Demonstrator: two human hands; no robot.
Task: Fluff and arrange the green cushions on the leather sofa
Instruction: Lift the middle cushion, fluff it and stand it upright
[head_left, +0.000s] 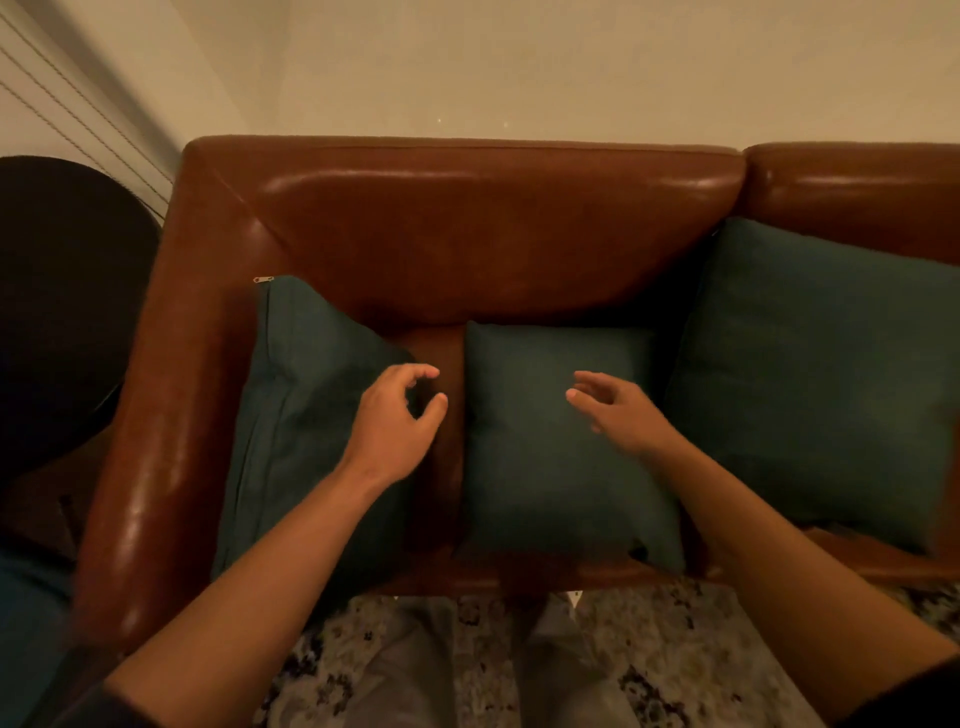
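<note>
Three dark green cushions stand on the brown leather sofa (467, 228). The left cushion (301, 415) leans against the sofa arm, its zip at the top corner. The middle cushion (545, 467) stands upright against the backrest. The right cushion (821, 374) is larger and leans back. My left hand (400, 415) hovers over the gap between the left and middle cushions, fingers loosely curled, holding nothing. My right hand (618, 410) hovers in front of the middle cushion's face with fingers relaxed, holding nothing.
A dark round object (62, 291) stands left of the sofa arm (171, 415). A speckled rug (649, 660) lies in front of the sofa, where my legs show. A pale wall (519, 62) is behind the sofa.
</note>
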